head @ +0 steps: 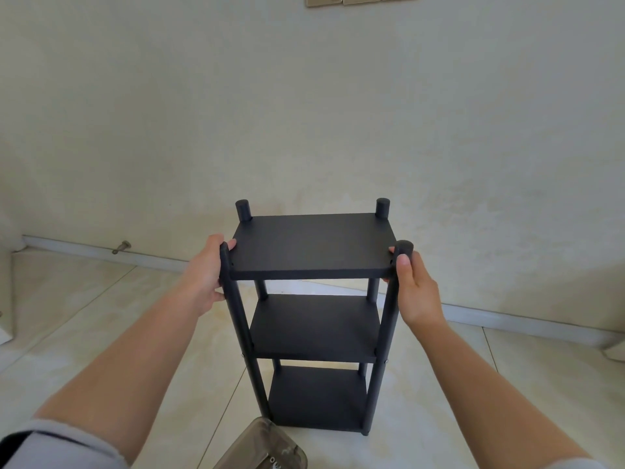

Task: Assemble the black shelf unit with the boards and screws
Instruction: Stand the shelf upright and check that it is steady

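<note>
Head view: a black three-tier shelf unit (314,319) stands upright on the tiled floor (101,319). The left hand (206,275) curls round its near left post at the top board; the right hand (414,286) grips the near right post, thumb up.

A pale, glossy tiled floor (142,336) with thin grout lines runs back to a light baseboard (507,318) along the wall. The black shelf unit (314,333) stands upright on it, three boards stacked between four posts. Just beside its base, at the near edge, lies a translucent grey plastic container (260,450).
</note>
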